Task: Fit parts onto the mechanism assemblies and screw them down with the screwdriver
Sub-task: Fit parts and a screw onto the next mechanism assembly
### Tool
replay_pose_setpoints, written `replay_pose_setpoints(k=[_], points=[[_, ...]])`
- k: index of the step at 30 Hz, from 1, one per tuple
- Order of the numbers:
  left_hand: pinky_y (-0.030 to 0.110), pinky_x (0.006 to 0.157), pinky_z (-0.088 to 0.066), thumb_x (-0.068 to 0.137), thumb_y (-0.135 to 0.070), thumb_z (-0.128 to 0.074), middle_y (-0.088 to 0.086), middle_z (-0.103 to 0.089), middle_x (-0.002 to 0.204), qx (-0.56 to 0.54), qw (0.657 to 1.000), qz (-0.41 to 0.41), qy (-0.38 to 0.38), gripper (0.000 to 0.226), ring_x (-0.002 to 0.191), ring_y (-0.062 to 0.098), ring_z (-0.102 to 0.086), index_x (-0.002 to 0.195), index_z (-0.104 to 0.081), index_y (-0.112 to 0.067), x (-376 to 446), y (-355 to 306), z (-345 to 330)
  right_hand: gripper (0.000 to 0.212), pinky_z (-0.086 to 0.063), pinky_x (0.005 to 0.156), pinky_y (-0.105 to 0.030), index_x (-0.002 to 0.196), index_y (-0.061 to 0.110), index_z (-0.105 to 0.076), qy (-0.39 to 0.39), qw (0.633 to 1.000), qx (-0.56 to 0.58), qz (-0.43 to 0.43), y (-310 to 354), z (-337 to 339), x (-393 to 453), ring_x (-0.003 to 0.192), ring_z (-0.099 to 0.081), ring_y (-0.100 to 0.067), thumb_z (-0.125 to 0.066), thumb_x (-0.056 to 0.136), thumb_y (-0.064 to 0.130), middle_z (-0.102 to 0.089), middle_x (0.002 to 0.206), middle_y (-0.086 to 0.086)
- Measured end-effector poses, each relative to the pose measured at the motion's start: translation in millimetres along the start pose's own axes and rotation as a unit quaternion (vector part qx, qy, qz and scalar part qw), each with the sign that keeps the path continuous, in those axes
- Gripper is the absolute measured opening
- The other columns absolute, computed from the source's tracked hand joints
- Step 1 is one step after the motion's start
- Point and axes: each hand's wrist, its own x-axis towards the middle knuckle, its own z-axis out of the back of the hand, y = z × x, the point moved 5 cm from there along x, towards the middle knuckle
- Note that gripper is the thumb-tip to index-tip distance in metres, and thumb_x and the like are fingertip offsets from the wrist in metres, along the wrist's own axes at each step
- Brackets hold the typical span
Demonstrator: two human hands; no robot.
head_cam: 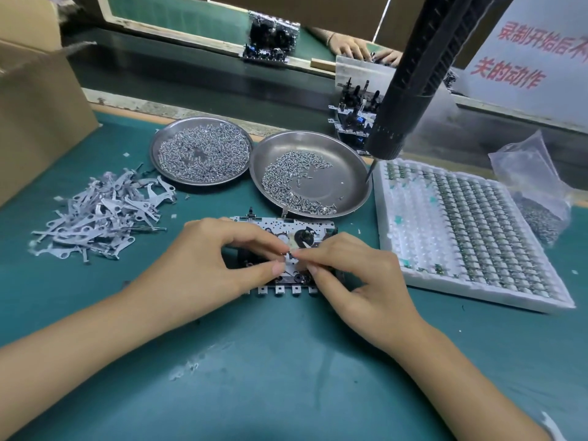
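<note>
Metal mechanism assembly [283,227] under both hands, left hand [219,259] and right hand [353,275] pinching a small part [294,249].

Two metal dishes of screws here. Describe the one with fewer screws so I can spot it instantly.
Start at the white tray on the right of the green mat. The dish touching its left edge is the one: its screws lie in a crescent with bare metal showing, while the other dish is nearly covered.

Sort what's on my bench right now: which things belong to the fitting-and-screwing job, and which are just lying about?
In the job:
- mechanism assembly, under both hands (left hand, right hand)
- pile of metal levers
- two dishes of screws
- hanging screwdriver
- white tray of small parts

Lying about:
- cardboard box
- plastic bag
- printed sign
</note>
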Motion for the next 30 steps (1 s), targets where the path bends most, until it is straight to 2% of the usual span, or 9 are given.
replay_pose_setpoints(k=[5, 8, 11, 17, 23, 25, 27, 28, 30], points=[[0.002, 0.073, -0.043, 0.070, -0.014, -0.080, -0.023, -0.070, 0.077, 0.009, 1.000, 0.006, -0.019, 0.020, 0.075, -0.007, -0.067, 0.081, -0.076, -0.030, -1, 1, 2, 0.023, -0.049, 0.071, -0.024, 0.100, 0.010, -0.074, 0.008, 0.996, 0.055, -0.074, -5, 0, -1, 0.082, -0.061, -0.014, -0.060, 0.084, 0.002, -0.072, 0.081, 0.003], [0.004, 0.073, -0.045, 0.067, -0.013, -0.083, -0.020, -0.071, 0.075, -0.002, 0.999, 0.016, -0.031, 0.024, 0.075, -0.006, -0.067, 0.081, -0.075, -0.031, -3, 3, 2, 0.023, -0.048, 0.073, -0.022, 0.099, 0.014, -0.074, 0.013, 0.991, 0.076, -0.107, -5, 0, -1, 0.083, -0.061, -0.011, -0.060, 0.084, 0.005, -0.070, 0.081, 0.007], [0.008, 0.077, -0.046, 0.067, -0.017, -0.083, -0.019, -0.071, 0.074, 0.019, 0.999, 0.013, -0.040, 0.023, 0.076, -0.005, -0.066, 0.081, -0.074, -0.034, -3, 5, 4, 0.023, -0.050, 0.075, -0.025, 0.099, 0.015, -0.074, 0.020, 0.988, 0.089, -0.128, -7, -1, -1, 0.083, -0.061, -0.012, -0.061, 0.085, 0.003, -0.069, 0.082, 0.002], [0.017, 0.079, -0.049, 0.074, -0.021, -0.078, -0.018, -0.072, 0.076, 0.008, 1.000, 0.028, -0.005, 0.020, 0.078, -0.005, -0.065, 0.087, -0.073, -0.035, -3, 9, -2, 0.021, -0.049, 0.076, -0.027, 0.100, 0.014, -0.074, 0.012, 0.992, 0.067, -0.110, -6, -2, -2, 0.084, -0.060, -0.015, -0.060, 0.085, 0.008, -0.069, 0.081, 0.005], [0.013, 0.074, -0.050, 0.079, -0.025, -0.073, -0.015, -0.073, 0.079, -0.021, 1.000, -0.003, -0.008, 0.015, 0.077, -0.002, -0.068, 0.091, -0.073, -0.034, 0, 8, -2, 0.021, -0.051, 0.080, -0.030, 0.100, 0.012, -0.073, -0.039, 0.992, 0.074, -0.094, -8, 2, -2, 0.088, -0.065, -0.015, -0.060, 0.086, 0.005, -0.071, 0.090, -0.002], [0.009, 0.076, -0.046, 0.082, -0.028, -0.070, -0.015, -0.072, 0.083, 0.010, 0.997, -0.041, -0.059, 0.013, 0.080, -0.004, -0.065, 0.093, -0.074, -0.033, 4, 7, 8, 0.020, -0.052, 0.080, -0.029, 0.100, 0.011, -0.073, -0.061, 0.989, 0.088, -0.098, -9, 4, -2, 0.088, -0.065, -0.014, -0.060, 0.086, 0.004, -0.071, 0.090, -0.002], [0.007, 0.082, -0.041, 0.088, -0.023, -0.066, -0.016, -0.070, 0.089, 0.097, 0.979, -0.097, -0.148, 0.012, 0.084, -0.006, -0.061, 0.097, -0.073, -0.028, 13, 6, 26, 0.021, -0.052, 0.078, -0.027, 0.100, 0.010, -0.073, -0.080, 0.986, 0.100, -0.104, -10, 6, -2, 0.086, -0.066, -0.012, -0.059, 0.086, 0.003, -0.071, 0.089, -0.001], [0.012, 0.087, -0.041, 0.091, -0.020, -0.064, -0.011, -0.069, 0.094, 0.148, 0.965, -0.112, -0.187, 0.014, 0.086, -0.003, -0.058, 0.102, -0.072, -0.022, 20, 8, 35, 0.021, -0.051, 0.077, -0.026, 0.099, 0.010, -0.073, -0.087, 0.985, 0.100, -0.106, -11, 6, -2, 0.085, -0.065, -0.012, -0.059, 0.086, 0.003, -0.070, 0.088, 0.000], [0.035, 0.095, -0.042, 0.094, -0.020, -0.057, 0.006, -0.066, 0.109, 0.256, 0.939, -0.074, -0.219, 0.024, 0.099, 0.020, -0.058, 0.114, -0.067, -0.014, 40, 19, 51, 0.020, -0.050, 0.076, -0.024, 0.098, 0.010, -0.073, -0.099, 0.984, 0.099, -0.108, -10, 7, -2, 0.084, -0.065, -0.011, -0.058, 0.086, 0.004, -0.070, 0.086, 0.002]])
